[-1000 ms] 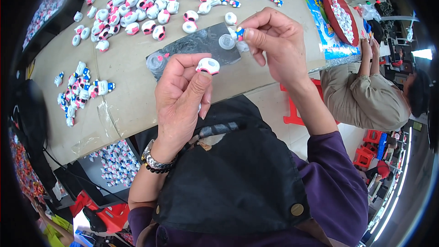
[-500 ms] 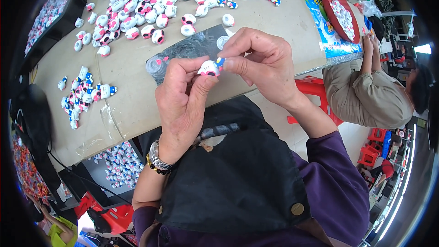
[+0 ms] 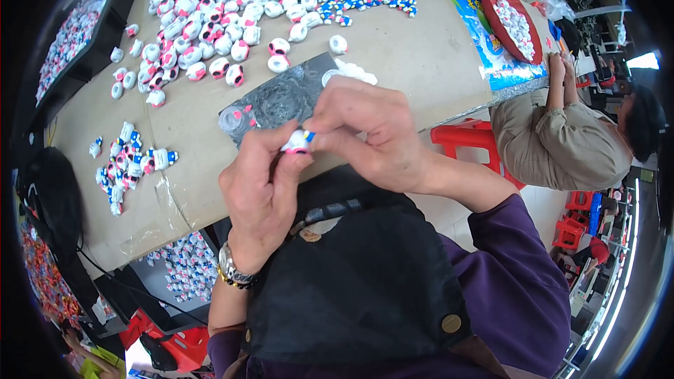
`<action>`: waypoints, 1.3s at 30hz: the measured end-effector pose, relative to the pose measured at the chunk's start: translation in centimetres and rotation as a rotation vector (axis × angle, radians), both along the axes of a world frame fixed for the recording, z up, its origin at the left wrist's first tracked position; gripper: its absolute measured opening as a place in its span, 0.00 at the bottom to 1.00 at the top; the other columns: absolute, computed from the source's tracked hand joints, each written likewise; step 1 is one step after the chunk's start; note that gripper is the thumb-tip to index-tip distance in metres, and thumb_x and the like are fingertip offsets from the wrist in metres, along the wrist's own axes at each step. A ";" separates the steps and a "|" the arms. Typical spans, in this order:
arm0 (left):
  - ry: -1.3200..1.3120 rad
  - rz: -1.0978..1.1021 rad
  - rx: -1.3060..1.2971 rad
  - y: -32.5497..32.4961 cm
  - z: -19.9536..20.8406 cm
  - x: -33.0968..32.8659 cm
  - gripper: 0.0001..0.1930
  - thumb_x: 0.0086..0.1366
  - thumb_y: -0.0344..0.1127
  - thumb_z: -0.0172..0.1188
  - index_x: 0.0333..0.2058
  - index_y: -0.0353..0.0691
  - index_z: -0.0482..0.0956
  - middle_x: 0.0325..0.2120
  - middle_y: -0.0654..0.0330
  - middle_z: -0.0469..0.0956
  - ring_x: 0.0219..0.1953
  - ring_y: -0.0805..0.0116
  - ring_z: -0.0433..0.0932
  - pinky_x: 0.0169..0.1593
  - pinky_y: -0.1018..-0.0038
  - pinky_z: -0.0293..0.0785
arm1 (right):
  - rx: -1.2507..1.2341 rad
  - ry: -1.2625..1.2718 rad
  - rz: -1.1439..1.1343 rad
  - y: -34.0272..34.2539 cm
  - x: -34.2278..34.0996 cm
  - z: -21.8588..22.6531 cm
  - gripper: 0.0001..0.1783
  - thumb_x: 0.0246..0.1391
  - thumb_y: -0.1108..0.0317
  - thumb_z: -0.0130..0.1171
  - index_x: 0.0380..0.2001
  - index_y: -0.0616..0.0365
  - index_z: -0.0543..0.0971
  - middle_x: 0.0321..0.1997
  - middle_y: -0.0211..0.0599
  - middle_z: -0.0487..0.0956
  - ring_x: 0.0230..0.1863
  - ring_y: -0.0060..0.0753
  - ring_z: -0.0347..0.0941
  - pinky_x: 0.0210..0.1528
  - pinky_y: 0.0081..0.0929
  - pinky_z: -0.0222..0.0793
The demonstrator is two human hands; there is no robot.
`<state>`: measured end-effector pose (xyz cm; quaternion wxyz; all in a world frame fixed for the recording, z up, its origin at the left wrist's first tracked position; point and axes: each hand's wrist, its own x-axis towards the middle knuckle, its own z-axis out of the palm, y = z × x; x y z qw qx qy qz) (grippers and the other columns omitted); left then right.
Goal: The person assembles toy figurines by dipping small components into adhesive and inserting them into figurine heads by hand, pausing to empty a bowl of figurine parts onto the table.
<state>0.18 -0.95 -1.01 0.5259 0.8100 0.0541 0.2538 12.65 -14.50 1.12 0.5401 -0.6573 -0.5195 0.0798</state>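
Both of our hands are pinching one small white-and-pink toy piece (image 3: 298, 142): left hand (image 3: 261, 189) gripping from below, right hand (image 3: 368, 133) closing on it from above, over the surface (image 3: 414, 49).

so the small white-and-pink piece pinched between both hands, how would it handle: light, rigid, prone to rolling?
The white-and-pink piece is probably light: fingertips of the left hand and right hand alone hold it. It looks rigid, like moulded plastic. Its rounded shape might roll, though similar pieces lie still on the table.
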 end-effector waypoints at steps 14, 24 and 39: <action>0.015 0.716 0.199 13.1 -1.8 -6.9 0.12 0.66 0.32 0.57 0.44 0.31 0.76 0.30 0.64 0.77 0.27 0.81 0.70 0.31 0.82 0.66 | -0.375 -0.460 -0.457 0.6 13.0 -3.5 0.08 0.48 0.73 0.61 0.34 0.61 0.79 0.29 0.40 0.77 0.29 0.36 0.75 0.33 0.30 0.69; 0.354 0.864 0.382 15.4 -1.3 -7.3 0.17 0.62 0.37 0.62 0.47 0.34 0.79 0.24 0.64 0.77 0.22 0.81 0.64 0.26 0.81 0.62 | -0.381 -0.460 -0.461 -0.3 12.6 -4.0 0.07 0.50 0.72 0.58 0.35 0.59 0.77 0.33 0.43 0.76 0.31 0.42 0.74 0.34 0.35 0.70; 0.000 -0.290 -1.950 3.2 2.5 -3.8 0.27 0.45 0.12 0.45 0.49 0.27 0.71 0.49 0.43 0.72 0.58 0.47 0.65 0.55 0.66 0.66 | -0.160 0.501 -0.145 -2.4 7.7 -0.6 0.09 0.52 0.77 0.57 0.39 0.62 0.80 0.32 0.33 0.80 0.28 0.18 0.73 0.32 0.15 0.70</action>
